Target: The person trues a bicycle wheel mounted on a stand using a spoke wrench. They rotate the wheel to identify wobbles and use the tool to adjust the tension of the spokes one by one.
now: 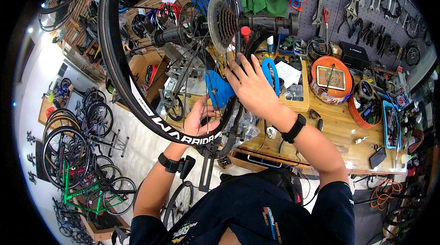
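Head view: shows the bicycle wheel (142, 98) toward eleven o'clock from the left hand (198, 117), half-curled at its lower edge, and toward ten from the right hand (251, 85), loosely spread; cannot tell whether gripping with either. Stands on edge, elongated roughly twelve to six, with cassette (224, 27) facing three.

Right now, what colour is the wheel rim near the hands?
The wheel rim is black with white lettering, seen best in the head view.

Rim (172, 133) across left grip (196, 117), free room over workbench (340, 142) front
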`<state>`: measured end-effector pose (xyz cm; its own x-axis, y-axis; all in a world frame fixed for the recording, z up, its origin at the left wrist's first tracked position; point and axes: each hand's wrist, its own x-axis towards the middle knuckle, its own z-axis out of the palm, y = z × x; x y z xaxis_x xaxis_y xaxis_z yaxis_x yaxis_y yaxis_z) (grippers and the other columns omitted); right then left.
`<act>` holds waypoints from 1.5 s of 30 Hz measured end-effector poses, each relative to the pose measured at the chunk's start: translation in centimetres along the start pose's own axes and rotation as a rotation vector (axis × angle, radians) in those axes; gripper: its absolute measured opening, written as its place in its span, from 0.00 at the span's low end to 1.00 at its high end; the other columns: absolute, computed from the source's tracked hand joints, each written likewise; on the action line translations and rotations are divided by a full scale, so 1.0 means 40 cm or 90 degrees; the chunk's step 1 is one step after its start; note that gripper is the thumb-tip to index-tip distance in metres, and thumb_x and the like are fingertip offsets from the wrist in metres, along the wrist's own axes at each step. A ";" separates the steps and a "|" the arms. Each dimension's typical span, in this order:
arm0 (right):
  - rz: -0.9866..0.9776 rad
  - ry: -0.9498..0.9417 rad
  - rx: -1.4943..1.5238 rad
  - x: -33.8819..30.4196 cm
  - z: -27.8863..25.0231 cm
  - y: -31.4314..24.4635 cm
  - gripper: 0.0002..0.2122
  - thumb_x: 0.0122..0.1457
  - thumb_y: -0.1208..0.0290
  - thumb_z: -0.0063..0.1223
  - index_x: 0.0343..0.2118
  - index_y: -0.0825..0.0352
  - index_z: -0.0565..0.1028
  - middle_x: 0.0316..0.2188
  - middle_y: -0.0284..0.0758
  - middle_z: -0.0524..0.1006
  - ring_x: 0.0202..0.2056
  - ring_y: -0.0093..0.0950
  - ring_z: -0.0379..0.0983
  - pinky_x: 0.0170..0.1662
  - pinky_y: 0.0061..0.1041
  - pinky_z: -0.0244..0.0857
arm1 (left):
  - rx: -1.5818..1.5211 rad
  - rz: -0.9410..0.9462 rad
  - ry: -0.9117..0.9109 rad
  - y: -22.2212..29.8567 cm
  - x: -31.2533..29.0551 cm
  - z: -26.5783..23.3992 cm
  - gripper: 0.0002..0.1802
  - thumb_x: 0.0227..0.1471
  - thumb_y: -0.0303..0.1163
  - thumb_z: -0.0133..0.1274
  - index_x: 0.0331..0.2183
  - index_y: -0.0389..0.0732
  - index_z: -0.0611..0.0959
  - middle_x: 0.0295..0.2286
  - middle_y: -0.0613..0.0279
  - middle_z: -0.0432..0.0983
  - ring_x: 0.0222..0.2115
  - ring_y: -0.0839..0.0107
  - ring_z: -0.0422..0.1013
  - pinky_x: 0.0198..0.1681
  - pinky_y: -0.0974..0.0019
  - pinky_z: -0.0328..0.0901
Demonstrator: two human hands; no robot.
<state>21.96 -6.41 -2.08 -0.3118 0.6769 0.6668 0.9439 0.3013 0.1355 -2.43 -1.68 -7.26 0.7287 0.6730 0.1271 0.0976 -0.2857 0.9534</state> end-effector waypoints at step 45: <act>0.783 -0.349 -0.288 -1.125 0.081 0.298 0.28 0.48 0.58 0.61 0.50 0.69 0.69 0.48 0.48 0.70 0.51 0.48 0.62 0.55 0.43 0.58 | 0.036 -0.063 -0.041 0.032 0.004 0.001 0.33 0.53 0.32 0.56 0.57 0.31 0.64 0.49 0.53 0.72 0.44 0.71 0.69 0.52 0.66 0.61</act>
<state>46.89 -31.09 -32.84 0.8172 0.5475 0.1802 0.5602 -0.8280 -0.0245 -2.18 -1.98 -6.03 0.7551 0.6555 0.0131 0.2088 -0.2594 0.9429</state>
